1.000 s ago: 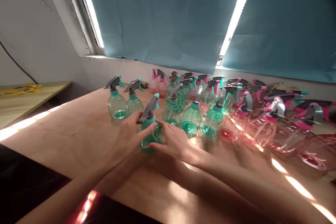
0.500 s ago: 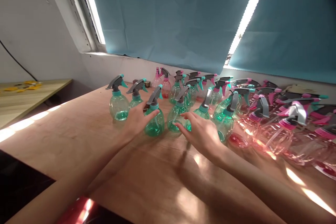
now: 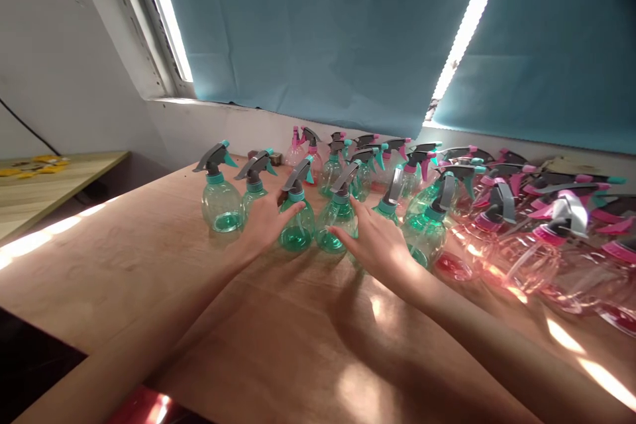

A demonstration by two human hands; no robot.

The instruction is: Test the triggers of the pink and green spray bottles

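Observation:
My left hand (image 3: 265, 222) is closed around the left side of a green spray bottle (image 3: 298, 236) with a grey and teal trigger head, thumb across its shoulder. Just right of it stands another green spray bottle (image 3: 328, 243). My right hand (image 3: 380, 235) holds this one from its right side, thumb at the front and index finger by the shoulder; the other fingers are partly hidden. Both bottles stand upright on the table with a little green liquid inside. To the left are a green spray bottle (image 3: 218, 209) and one partly covered by my left hand (image 3: 254, 195).
Several pink spray bottles (image 3: 527, 265) crowd the right side of the wooden table (image 3: 278, 344), with more green and pink ones behind. A blue sheet (image 3: 308, 33) hangs over the window. At the far left, yellow pieces (image 3: 37, 164) lie on another table (image 3: 64, 182).
My left hand and its bottle have shifted slightly right, closer to the neighbouring bottle. My right hand has closed in from an open pose onto that neighbour.

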